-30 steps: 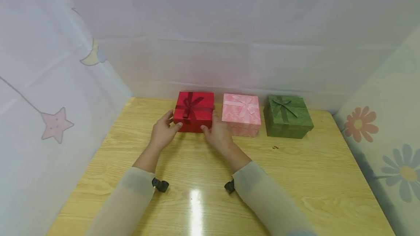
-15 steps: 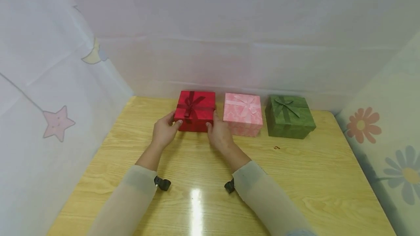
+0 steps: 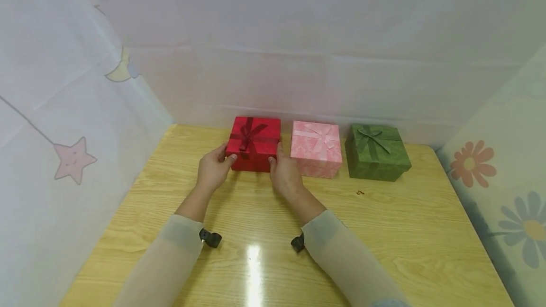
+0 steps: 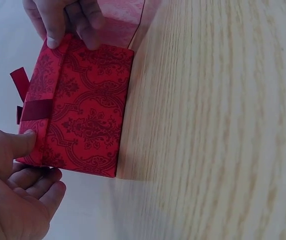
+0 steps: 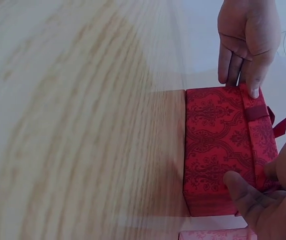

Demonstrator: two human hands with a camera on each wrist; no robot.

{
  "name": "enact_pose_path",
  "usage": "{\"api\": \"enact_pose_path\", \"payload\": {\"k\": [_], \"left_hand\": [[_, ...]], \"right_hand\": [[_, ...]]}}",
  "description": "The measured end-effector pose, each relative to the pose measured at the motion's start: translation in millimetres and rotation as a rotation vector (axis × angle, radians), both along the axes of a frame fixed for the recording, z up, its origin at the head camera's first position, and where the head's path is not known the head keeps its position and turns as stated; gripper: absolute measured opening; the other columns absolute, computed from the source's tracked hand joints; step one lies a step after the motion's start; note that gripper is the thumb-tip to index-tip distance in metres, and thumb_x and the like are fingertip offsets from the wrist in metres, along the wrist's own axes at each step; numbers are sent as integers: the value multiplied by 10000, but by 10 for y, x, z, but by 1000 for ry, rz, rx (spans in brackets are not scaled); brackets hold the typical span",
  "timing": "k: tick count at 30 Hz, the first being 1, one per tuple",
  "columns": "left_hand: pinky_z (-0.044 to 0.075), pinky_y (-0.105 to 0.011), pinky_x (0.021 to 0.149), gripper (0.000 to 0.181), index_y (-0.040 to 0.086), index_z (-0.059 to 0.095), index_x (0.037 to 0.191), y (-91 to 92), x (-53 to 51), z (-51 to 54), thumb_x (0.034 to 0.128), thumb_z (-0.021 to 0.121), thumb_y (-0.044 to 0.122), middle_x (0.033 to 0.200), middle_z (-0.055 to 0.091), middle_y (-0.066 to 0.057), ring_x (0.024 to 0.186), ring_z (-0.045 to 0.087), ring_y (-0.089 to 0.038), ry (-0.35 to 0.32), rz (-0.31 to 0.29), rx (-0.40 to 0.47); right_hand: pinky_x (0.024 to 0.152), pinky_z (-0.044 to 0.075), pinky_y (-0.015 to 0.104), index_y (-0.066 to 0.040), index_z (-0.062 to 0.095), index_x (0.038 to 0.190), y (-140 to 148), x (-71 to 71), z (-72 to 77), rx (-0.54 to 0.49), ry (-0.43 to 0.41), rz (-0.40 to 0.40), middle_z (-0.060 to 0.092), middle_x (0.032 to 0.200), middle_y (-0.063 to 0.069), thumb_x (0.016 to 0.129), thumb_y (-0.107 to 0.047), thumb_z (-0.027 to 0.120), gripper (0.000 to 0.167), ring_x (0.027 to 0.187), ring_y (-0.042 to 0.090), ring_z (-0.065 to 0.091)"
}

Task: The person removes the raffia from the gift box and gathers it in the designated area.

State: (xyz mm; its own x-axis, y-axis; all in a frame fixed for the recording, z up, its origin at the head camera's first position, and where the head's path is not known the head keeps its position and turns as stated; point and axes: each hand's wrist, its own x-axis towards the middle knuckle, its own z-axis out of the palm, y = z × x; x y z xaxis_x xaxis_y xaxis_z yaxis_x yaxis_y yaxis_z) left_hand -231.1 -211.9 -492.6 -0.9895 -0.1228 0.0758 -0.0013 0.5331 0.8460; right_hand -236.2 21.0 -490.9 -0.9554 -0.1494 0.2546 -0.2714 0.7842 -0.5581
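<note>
A red gift box (image 3: 254, 143) with a dark red ribbon and bow stands at the back of the wooden table, its lid on. My left hand (image 3: 212, 168) holds its left side, thumb on the front of the lid's rim and fingers at the side. At the right side, my right hand (image 3: 286, 174) grips the box, thumb on the front near the corner. In the left wrist view the patterned front of the red gift box (image 4: 90, 112) shows below the lid. The right wrist view shows the right thumb (image 5: 240, 187) on that front. Some fingertips are hidden.
A pink gift box (image 3: 316, 149) stands close to the right hand, with a green gift box (image 3: 377, 153) farther right. A small reddish-brown scrap (image 3: 360, 193) lies on the table (image 3: 384, 240). Cloth walls (image 3: 298, 79) border the back and both sides.
The right thumb has slid slightly up and right along the front of the red gift box. Both hands stay on the box, and the view has shifted a little.
</note>
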Motion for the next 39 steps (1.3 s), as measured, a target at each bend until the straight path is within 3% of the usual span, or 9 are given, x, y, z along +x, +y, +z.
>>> {"api": "enact_pose_path", "payload": {"k": [8, 13, 19, 24, 27, 34, 37, 39], "left_hand": [[509, -434, 1061, 616, 117, 486, 1557, -6, -2, 66, 1023, 680, 353, 1481, 565, -143, 1354, 566, -292, 14, -1, 3], [501, -406, 1067, 612, 144, 492, 1555, -7, 9, 144, 1018, 686, 362, 1486, 561, -121, 1367, 550, -253, 49, -14, 25], [506, -411, 1063, 605, 183, 508, 1549, -4, 33, 208, 1005, 705, 363, 1462, 589, -105, 1350, 569, -264, 61, -3, 27], [511, -401, 1057, 623, 190, 518, 1543, -12, 40, 212, 995, 706, 419, 1451, 601, -100, 1332, 587, -248, 74, 4, 51], [517, -384, 1048, 651, 181, 535, 1530, -19, 57, 230, 975, 715, 470, 1456, 598, -94, 1323, 595, -225, 96, 12, 83], [526, -343, 1028, 675, 154, 596, 1476, -22, 119, 292, 917, 778, 486, 1414, 635, -93, 1296, 620, -222, 156, 49, 239], [526, -325, 1024, 655, 139, 624, 1450, -25, 134, 315, 902, 808, 448, 1388, 656, -93, 1289, 627, -223, 179, 75, 315], [523, -318, 1026, 643, 142, 636, 1437, -28, 148, 325, 893, 823, 429, 1377, 665, -91, 1286, 630, -215, 182, 86, 353]], "right_hand": [[499, 521, 394, 22, 395, 1573, -4, 15, 68, 9, 33, -19, 525, 558, 25, 1068, -252, 577, 602, 477, 204, 532], [455, 472, 356, -17, 381, 1592, 13, 54, 172, -9, 33, -35, 509, 543, 17, 1057, -249, 593, 620, 460, 195, 517], [531, 548, 387, -39, 377, 1600, 35, 68, 226, -38, 41, -32, 626, 656, 86, 1057, -239, 599, 620, 540, 207, 594], [527, 531, 398, -72, 386, 1603, 58, 85, 243, -67, 24, -40, 629, 660, 91, 1070, -283, 579, 605, 528, 228, 582], [603, 576, 436, -77, 426, 1584, 77, 103, 269, -101, 40, -42, 715, 805, 144, 1070, -305, 583, 583, 625, 268, 664], [730, 605, 487, -106, 535, 1523, 129, 161, 333, -166, 125, -22, 763, 974, 151, 1050, -351, 624, 541, 832, 297, 742], [830, 610, 448, -117, 583, 1491, 148, 177, 337, -176, 190, 5, 762, 1165, 110, 1040, -361, 640, 515, 967, 257, 749], [840, 613, 403, -116, 596, 1480, 161, 184, 335, -190, 222, 18, 743, 1240, 91, 1033, -374, 647, 518, 951, 221, 748]]}}
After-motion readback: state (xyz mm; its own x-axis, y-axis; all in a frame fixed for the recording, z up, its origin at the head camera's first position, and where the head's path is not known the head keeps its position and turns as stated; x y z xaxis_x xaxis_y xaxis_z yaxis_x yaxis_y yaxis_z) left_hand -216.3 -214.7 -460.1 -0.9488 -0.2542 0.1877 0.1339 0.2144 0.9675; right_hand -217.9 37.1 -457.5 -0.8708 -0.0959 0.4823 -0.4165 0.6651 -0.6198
